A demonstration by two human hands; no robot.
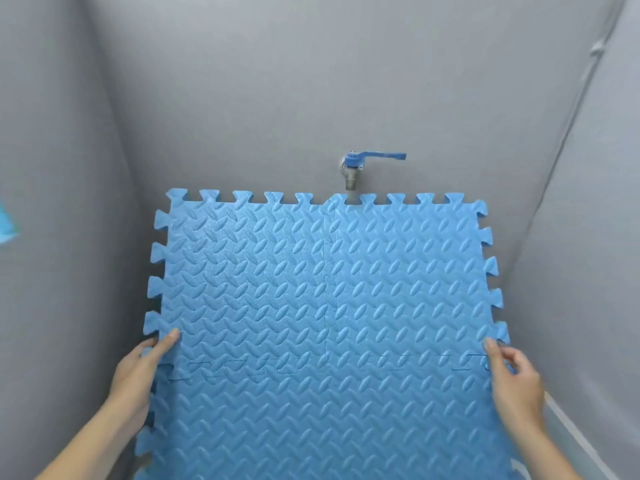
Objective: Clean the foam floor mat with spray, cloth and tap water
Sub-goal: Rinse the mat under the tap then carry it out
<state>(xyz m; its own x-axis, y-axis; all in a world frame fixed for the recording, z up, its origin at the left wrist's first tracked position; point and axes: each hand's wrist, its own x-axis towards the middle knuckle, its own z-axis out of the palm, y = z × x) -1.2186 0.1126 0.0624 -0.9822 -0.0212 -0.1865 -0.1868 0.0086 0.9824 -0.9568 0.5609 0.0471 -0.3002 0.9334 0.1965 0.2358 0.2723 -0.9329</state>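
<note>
A blue foam floor mat made of interlocked puzzle tiles fills the lower middle of the head view, held up in front of me. My left hand grips its left edge with the thumb on the front face. My right hand grips the right edge the same way. A metal tap with a blue lever handle pointing right sticks out of the grey back wall, just above the mat's top edge. No water is visible at the spout. No spray bottle or cloth shows.
Grey walls close in on the left, back and right, forming a narrow corner. A bit of light blue material shows at the far left edge. A pale strip runs along the lower right wall.
</note>
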